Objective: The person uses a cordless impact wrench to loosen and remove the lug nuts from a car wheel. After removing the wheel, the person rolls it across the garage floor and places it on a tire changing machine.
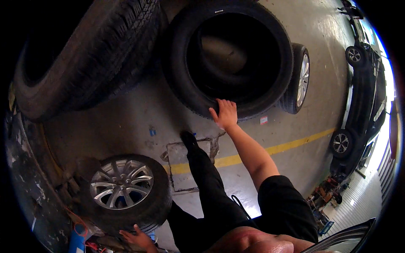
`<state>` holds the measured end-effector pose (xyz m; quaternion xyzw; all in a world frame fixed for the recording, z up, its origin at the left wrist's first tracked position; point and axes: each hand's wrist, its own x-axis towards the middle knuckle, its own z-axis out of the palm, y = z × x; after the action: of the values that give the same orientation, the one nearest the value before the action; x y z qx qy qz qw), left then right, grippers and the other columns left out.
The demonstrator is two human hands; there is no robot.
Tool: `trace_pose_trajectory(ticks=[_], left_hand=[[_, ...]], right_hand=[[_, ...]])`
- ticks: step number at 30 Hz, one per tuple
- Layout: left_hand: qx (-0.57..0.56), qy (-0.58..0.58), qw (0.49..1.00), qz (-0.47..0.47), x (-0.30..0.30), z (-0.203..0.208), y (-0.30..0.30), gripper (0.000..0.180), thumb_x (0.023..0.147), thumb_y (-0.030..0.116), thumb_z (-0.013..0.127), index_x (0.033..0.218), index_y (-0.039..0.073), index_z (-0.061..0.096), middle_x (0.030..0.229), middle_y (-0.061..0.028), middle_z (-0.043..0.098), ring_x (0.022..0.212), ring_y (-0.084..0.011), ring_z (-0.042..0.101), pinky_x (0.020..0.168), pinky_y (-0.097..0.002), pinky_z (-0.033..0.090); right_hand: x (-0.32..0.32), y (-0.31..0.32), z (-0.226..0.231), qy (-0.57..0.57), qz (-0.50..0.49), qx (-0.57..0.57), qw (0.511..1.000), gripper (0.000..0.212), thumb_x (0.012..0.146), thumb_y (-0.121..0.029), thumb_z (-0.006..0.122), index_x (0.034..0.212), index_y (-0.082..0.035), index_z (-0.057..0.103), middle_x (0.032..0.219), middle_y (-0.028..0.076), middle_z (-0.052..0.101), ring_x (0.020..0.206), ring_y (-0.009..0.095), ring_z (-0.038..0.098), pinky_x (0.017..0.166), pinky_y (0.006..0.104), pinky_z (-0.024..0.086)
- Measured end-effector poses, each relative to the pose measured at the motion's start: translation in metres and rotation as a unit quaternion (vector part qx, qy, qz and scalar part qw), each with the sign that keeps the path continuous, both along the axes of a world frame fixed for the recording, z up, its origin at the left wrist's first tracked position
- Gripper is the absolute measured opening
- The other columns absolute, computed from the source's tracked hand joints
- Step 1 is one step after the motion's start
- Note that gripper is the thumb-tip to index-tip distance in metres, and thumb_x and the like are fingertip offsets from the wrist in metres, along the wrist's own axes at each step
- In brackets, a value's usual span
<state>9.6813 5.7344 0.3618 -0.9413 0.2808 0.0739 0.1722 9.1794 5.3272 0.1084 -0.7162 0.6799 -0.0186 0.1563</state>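
The right hand [225, 114] lies open on the bare tyre [230, 59]. The left hand [137, 238] touches the wheel [124, 192], fingers spread

Dim, daylight glare right (perhaps overexposed)

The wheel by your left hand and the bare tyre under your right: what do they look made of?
Wheel: silver spoked rim, seemingly cast metal alloy with a satin sheen, inside a matte black rubber tyre; left hand rests on its tread. Bare tyre: dull black rubber, grooved tread, hollow with no rim; right hand lies flat on its sidewall.
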Motion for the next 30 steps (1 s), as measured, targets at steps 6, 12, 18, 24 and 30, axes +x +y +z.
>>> trace_pose_trajectory(ticks=[6,12,18,24,30], left_hand=[[0.006,-0.024,0.999,-0.023,-0.003,0.003,-0.003,0.090,0.098,0.056,0.066,0.158,-0.005,0.038,0.163,-0.0277,0.038,0.151,-0.0434,0.037,0.125,-0.0501,0.027],[0.023,0.004,1.000,0.010,-0.001,0.009,-0.007,0.091,0.097,0.049,0.069,0.160,-0.005,0.033,0.166,-0.0284,0.032,0.153,-0.0437,0.032,0.126,-0.0501,0.025],[0.016,0.004,1.000,0.025,-0.001,0.008,-0.002,0.091,0.096,0.047,0.071,0.161,-0.004,0.032,0.166,-0.0280,0.032,0.153,-0.0423,0.033,0.125,-0.0509,0.026],[-0.018,0.020,0.999,0.027,-0.006,0.008,-0.009,0.090,0.097,0.048,0.070,0.161,-0.004,0.032,0.166,-0.0284,0.032,0.153,-0.0420,0.035,0.124,-0.0514,0.029],[-0.031,-0.007,0.999,-0.004,0.002,-0.003,0.011,0.090,0.098,0.050,0.069,0.162,0.000,0.031,0.166,-0.0274,0.032,0.152,-0.0439,0.036,0.123,-0.0531,0.029]], right_hand=[[0.001,0.000,-0.002,-0.003,-0.001,-0.017,1.000,0.054,0.094,-0.046,0.065,0.127,-0.004,0.065,0.112,0.015,0.069,0.109,0.035,0.062,0.103,0.0452,0.041],[0.000,-0.001,0.004,-0.023,-0.007,-0.017,1.000,0.053,0.094,-0.046,0.066,0.126,-0.004,0.065,0.112,0.016,0.068,0.109,0.035,0.062,0.104,0.0452,0.040],[-0.002,-0.002,0.002,-0.029,-0.010,0.010,0.999,0.057,0.093,-0.048,0.066,0.130,-0.004,0.064,0.117,0.017,0.068,0.114,0.037,0.061,0.107,0.0465,0.039],[-0.004,-0.002,0.005,-0.015,0.002,0.014,1.000,0.065,0.090,-0.055,0.069,0.129,-0.003,0.065,0.115,0.016,0.069,0.113,0.035,0.062,0.106,0.0457,0.039],[0.001,-0.016,0.010,-0.066,-0.102,0.099,0.988,0.066,0.090,-0.063,0.067,0.117,-0.003,0.073,0.112,0.020,0.073,0.112,0.036,0.063,0.106,0.0461,0.041]])
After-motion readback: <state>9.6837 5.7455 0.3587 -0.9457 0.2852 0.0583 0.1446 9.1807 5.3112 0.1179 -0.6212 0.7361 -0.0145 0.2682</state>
